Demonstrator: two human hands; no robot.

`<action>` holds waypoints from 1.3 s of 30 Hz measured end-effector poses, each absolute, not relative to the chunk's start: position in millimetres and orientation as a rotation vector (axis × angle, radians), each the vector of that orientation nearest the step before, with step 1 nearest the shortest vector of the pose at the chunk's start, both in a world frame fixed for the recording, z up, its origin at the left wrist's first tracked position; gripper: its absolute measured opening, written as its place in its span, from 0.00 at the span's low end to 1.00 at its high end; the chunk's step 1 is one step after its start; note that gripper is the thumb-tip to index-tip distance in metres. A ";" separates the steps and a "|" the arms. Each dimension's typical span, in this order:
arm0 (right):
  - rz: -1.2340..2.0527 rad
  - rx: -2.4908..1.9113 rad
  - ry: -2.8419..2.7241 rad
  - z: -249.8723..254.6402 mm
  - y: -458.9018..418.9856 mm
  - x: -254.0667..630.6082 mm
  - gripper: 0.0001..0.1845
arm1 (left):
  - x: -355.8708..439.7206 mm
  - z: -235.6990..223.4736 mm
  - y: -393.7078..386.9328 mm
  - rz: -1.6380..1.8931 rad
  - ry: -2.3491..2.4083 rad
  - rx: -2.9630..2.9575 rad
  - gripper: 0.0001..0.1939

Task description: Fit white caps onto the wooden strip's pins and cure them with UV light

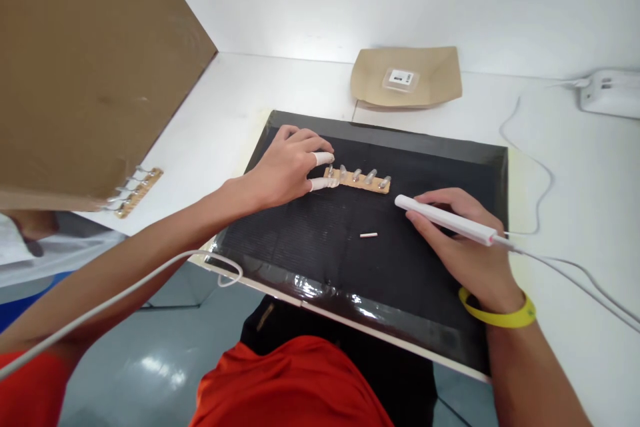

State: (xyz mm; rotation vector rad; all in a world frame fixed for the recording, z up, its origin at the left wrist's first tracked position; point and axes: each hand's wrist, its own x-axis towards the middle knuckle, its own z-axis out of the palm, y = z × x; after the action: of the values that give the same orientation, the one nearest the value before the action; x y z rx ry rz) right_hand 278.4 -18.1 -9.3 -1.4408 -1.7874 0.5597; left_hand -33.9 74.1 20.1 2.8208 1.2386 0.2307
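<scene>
A narrow brown strip (361, 181) carrying several small clear-capped parts lies on a black mat (320, 247). My left hand (287, 167), white finger cots on two fingertips, pinches the strip's left end. My right hand (463, 243), yellow band at the wrist, is closed round a white corded pen-shaped tool (444, 219), whose tip points left and hovers just right of the strip. A small white stick (369, 235) lies loose on the mat below the strip.
A second strip with parts (133, 192) lies at the left under a large cardboard sheet (85, 67). A brown paper tray (406, 77) holding a small labelled packet stands behind the mat. A white adapter (607, 95) and its cables run along the right.
</scene>
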 end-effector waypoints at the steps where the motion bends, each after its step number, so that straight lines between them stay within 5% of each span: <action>1: 0.558 -1.442 -1.789 -9.2 -18.1 278.3 0.07 | -33.7 20.2 74.6 0.232 1.238 2.824 0.19; 17: 0.562 -1.453 -1.796 -9.8 -19.4 278.9 0.06 | -30.5 23.6 80.7 0.244 1.241 2.794 0.10; 28: 0.562 -1.443 -1.783 -10.4 -19.4 279.1 0.06 | -34.1 31.8 75.9 0.132 1.234 2.771 0.25; 34: 0.747 -1.444 -1.593 -5.7 -21.1 279.0 0.08 | -68.1 31.1 67.6 0.113 1.190 2.555 0.54; 39: 0.954 -1.396 -1.314 -4.5 -22.3 277.4 0.11 | -81.2 5.3 63.8 0.455 1.297 2.382 0.40</action>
State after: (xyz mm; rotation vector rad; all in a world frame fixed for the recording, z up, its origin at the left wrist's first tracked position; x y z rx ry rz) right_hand 277.4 -22.3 -4.5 -1.3960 -1.3139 0.9540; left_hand -81.2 63.8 5.3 2.3816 1.2968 0.4552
